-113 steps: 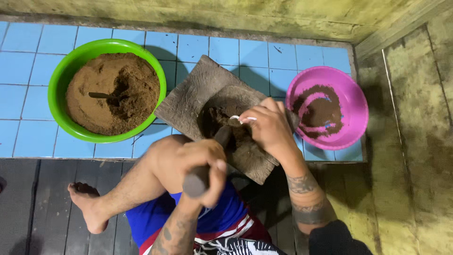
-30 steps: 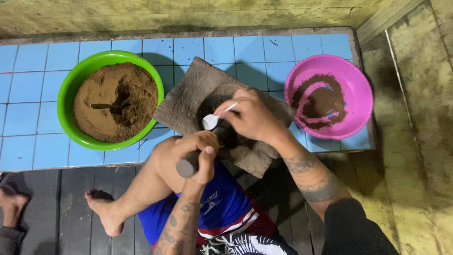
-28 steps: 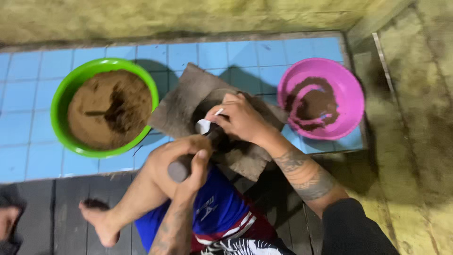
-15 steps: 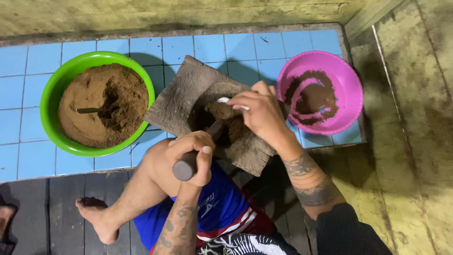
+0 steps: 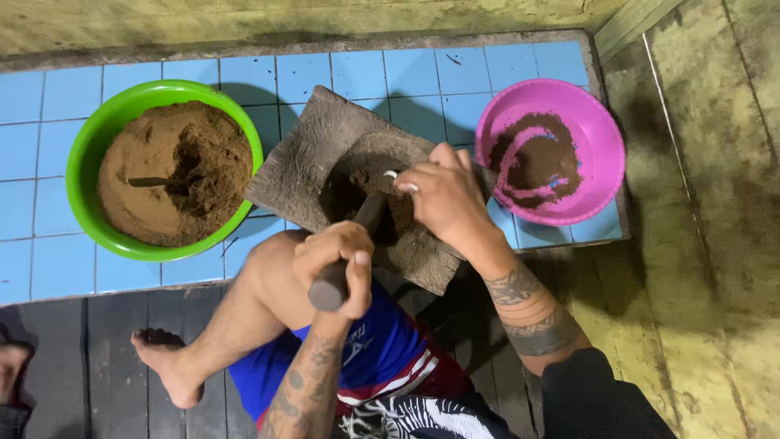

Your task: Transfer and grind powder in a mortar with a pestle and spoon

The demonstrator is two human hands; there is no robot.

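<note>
While the green bowl (image 5: pixel 165 172) of light brown powder, a spoon handle sunk in it, sits far left on blue tile (image 5: pixel 49 97), the left hand (image 5: pixel 340 262) grips a dark pestle (image 5: pixel 348 254) angled into the stone mortar slab (image 5: pixel 325 167). Right hand (image 5: pixel 443 199) curls over the hollow, pinching something white. Risk: fingers under the pestle tip; slab overhangs the tile edge. Pink bowl (image 5: pixel 597 142) far right holds darker paste.

The tattooed left hand (image 5: pixel 337 264) is fisted tight, forearm rising from below. The right hand (image 5: pixel 439 199) curls palm-down, fingertips pinched together, its banded forearm angled inward.
</note>
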